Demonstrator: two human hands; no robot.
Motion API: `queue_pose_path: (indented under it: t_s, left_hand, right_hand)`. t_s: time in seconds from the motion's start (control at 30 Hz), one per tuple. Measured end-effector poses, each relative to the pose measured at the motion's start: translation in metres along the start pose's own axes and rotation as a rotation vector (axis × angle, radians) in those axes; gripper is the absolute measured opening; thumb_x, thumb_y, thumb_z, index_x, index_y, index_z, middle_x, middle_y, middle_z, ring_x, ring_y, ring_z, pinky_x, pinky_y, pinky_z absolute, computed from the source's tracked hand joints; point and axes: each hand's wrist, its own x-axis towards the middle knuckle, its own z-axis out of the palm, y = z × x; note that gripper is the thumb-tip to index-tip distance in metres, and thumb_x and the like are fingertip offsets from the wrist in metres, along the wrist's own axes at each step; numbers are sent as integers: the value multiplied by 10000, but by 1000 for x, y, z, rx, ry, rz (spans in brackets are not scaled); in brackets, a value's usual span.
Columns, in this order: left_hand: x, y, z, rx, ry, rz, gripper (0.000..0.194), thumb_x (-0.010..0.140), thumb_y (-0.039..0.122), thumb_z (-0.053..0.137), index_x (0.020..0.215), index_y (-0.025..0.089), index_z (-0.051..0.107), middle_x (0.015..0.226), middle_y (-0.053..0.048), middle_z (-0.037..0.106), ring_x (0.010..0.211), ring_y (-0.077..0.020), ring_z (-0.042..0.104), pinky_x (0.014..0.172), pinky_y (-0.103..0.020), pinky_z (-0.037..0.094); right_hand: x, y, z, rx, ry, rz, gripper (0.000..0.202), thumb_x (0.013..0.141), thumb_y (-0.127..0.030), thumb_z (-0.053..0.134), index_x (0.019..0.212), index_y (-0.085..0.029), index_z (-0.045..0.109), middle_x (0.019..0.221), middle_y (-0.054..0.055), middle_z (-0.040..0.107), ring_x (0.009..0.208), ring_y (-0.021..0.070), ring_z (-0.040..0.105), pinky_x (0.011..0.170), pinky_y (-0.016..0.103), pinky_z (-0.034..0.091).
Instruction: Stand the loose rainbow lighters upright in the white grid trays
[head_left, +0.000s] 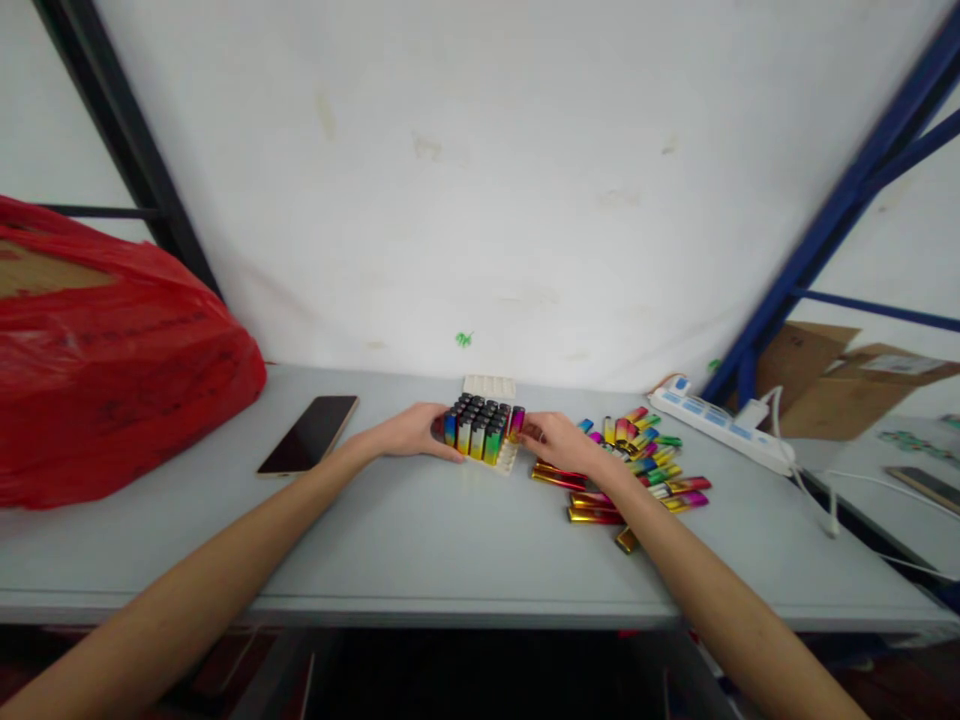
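Several metallic-coloured lighters (478, 430) with black tops stand upright in tight rows in a white slotted tray (508, 458). My left hand (420, 432) grips the left side of this block, its thumb at the front and its fingers toward the back. At the block's right edge, my right hand (553, 440) pinches a purple and gold lighter (517, 420), which stands upright beside the rows. A loose pile of shiny lighters (660, 460) lies just right of my right hand, partly hidden by my forearm.
A phone (311, 435) lies on the grey table (375, 550) to the left, near a big red plastic bag (127, 370). Behind the tray is another white slotted piece (489, 386) by the wall. A white power strip (720, 428) with cables sits right, near cardboard boxes (840, 385).
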Motion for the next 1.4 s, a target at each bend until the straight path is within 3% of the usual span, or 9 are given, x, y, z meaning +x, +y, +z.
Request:
queue_pose_path:
  t_s: [0.17, 0.3, 0.5, 0.63, 0.73, 0.97, 1.07, 1.2, 1.4]
  left_hand:
    - [-1, 1, 0, 5, -3, -9, 707, 573, 684, 850, 1061, 187, 732, 951, -36, 759, 907, -281, 676, 762, -309, 496]
    - [-1, 1, 0, 10, 2, -18, 720, 563, 694, 848, 1060, 186, 729, 941, -35, 758, 906, -280, 676, 766, -307, 495]
    - [-3, 9, -1, -16, -6, -19, 715, 571, 697, 847, 1054, 183, 730, 944, -38, 763, 904, -281, 684, 782, -313, 501]
    - [-5, 11, -1, -19, 2, -16, 715, 575, 692, 849, 1063, 183, 729, 952, -39, 763, 917, -287, 685, 787, -317, 505]
    - [-5, 9, -1, -8, 19, -14, 715, 567, 684, 856, 1067, 187, 732, 952, -42, 763, 939, -295, 683, 797, -319, 508]
    - [-4, 13, -1, -15, -15, 8, 706, 613, 690, 843, 1093, 185, 730, 1016, -53, 771, 963, -302, 689, 819, -326, 521]
    - [-5, 16, -2, -39, -40, 53, 687, 674, 674, 828, 1163, 205, 714, 1120, -52, 767, 1023, -304, 688, 863, -334, 526]
    - [-6, 17, -2, -15, -44, 51, 696, 681, 681, 826, 1165, 196, 703, 1145, -56, 761, 1028, -307, 690, 867, -334, 525]
    - [-5, 15, 0, 34, -15, 11, 693, 649, 711, 822, 1075, 175, 715, 1038, -67, 763, 985, -310, 685, 830, -330, 518]
  right_hand:
    - [0, 0, -4, -45, -41, -15, 166, 977, -225, 594, 989, -125, 726, 902, 104, 762, 778, 189, 668, 726, 268, 451]
    - [-7, 3, -22, 6, -112, 29, 226, 967, -278, 616, 1075, -133, 753, 913, 97, 778, 803, 195, 697, 766, 277, 491]
    - [-26, 12, -53, 47, -272, 145, 219, 853, -378, 753, 933, -177, 790, 930, 82, 791, 825, 228, 711, 731, 294, 507]
    - [-29, 16, -50, 62, -315, 195, 86, 819, -287, 778, 854, -209, 782, 867, 49, 786, 776, 216, 705, 686, 285, 492]
    - [-26, 17, -40, 11, -238, 158, 71, 878, -263, 725, 858, -195, 730, 824, 59, 763, 730, 202, 674, 672, 287, 468]
    - [-19, 16, -38, -29, -4, 128, 197, 1052, -313, 467, 1147, -179, 575, 757, 26, 681, 682, 186, 595, 676, 276, 399]
    - [-15, 17, -38, 7, 138, 115, 271, 1047, -407, 463, 1100, -191, 618, 725, 11, 661, 672, 181, 571, 693, 280, 390]
    - [-7, 20, -33, 184, 314, 175, 383, 920, -567, 636, 1001, -194, 666, 672, -23, 629, 599, 149, 504, 621, 262, 367]
    - [-1, 13, -25, 548, 319, 224, 581, 940, -736, 465, 740, -198, 549, 611, -31, 501, 580, 134, 503, 575, 267, 409]
